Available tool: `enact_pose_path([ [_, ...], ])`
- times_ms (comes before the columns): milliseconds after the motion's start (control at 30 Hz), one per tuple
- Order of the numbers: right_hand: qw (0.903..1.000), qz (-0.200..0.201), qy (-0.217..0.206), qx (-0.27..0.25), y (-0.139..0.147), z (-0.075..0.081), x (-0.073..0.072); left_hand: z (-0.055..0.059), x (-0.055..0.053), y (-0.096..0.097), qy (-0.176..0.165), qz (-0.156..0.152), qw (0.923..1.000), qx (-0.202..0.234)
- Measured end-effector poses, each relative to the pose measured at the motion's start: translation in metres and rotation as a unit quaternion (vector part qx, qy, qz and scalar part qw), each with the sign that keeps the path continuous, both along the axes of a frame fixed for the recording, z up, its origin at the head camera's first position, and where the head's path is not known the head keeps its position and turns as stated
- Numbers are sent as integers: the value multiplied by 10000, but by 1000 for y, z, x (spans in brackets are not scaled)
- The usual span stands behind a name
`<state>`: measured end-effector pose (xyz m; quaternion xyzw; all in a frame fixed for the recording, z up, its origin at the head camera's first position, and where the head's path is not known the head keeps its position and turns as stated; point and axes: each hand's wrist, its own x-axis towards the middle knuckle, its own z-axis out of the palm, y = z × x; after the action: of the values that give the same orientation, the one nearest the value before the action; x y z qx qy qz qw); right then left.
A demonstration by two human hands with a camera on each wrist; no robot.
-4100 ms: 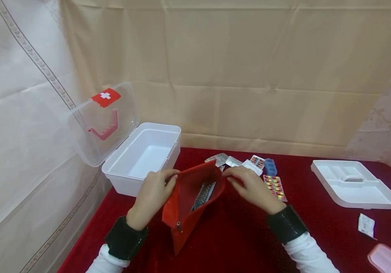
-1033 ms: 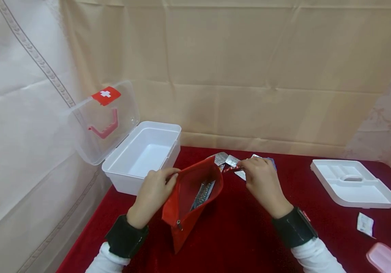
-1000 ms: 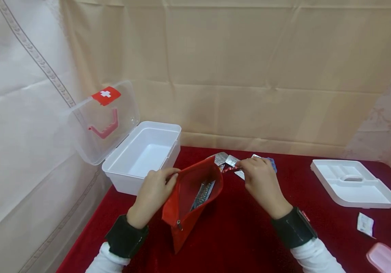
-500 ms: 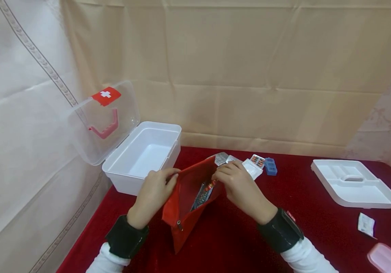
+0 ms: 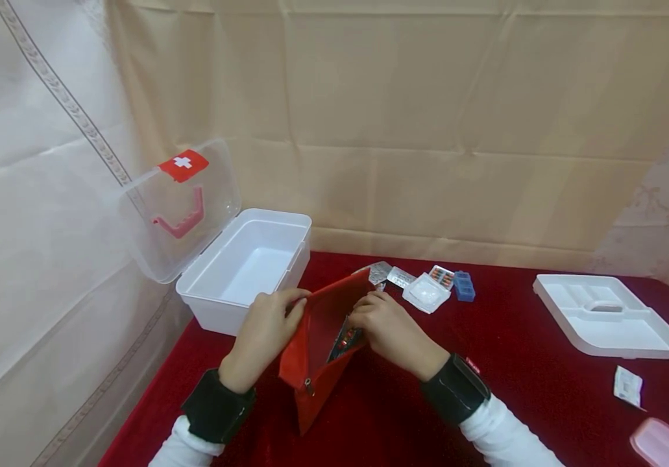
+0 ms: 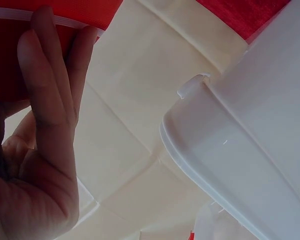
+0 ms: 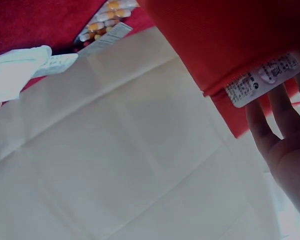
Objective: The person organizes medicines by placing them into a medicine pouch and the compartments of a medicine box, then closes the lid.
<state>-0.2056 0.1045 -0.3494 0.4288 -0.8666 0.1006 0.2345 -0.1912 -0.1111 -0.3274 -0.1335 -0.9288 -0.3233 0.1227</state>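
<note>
My left hand [image 5: 264,334] pinches the rim of an upright red zip pouch [image 5: 325,386] between thumb and fingers, and its mouth gapes upward. In the left wrist view the fingers lie along the pouch's outside. My right hand [image 5: 395,334] is at the opposite side of the mouth, its fingertips inside, pinching a blister pack [image 7: 262,80] of red and yellow capsules. Its printed foil back shows at the pouch edge in the right wrist view. Another dark silvery blister pack [image 5: 334,350] lies inside the pouch, partly covered by the capsules.
Left of the pouch stands a white box [image 5: 252,259] with its clear lid [image 5: 176,207] raised. Behind lie blister packs [image 5: 401,277], white packets [image 5: 426,293] and a blue pill organizer [image 5: 463,286]. To the right are a white tray [image 5: 608,314], a sachet [image 5: 628,386] and a pink case [image 5: 667,444].
My right hand has left the pouch's rim, picked up the red and yellow capsule blister pack from the table and carried it left into the pouch's mouth. My left hand has stayed in place.
</note>
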Motion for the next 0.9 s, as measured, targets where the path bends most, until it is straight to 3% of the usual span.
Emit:
enact_pose_path([
  [300, 9990, -93, -426, 124, -1, -7, -13, -1, 0, 1, 54, 0, 10000, -42],
  [533, 9972, 110, -684, 273, -2, -10, -18, -2, -1, 1, -89, 2, 10000, 28],
  [767, 9952, 283, -886, 294, -1, -7, -18, -1, -1, 0, -264, 2, 9996, 111],
  [900, 9957, 80, -903, 176, 1, -4, -14, -1, -2, -1, -243, 18, 9997, 78],
])
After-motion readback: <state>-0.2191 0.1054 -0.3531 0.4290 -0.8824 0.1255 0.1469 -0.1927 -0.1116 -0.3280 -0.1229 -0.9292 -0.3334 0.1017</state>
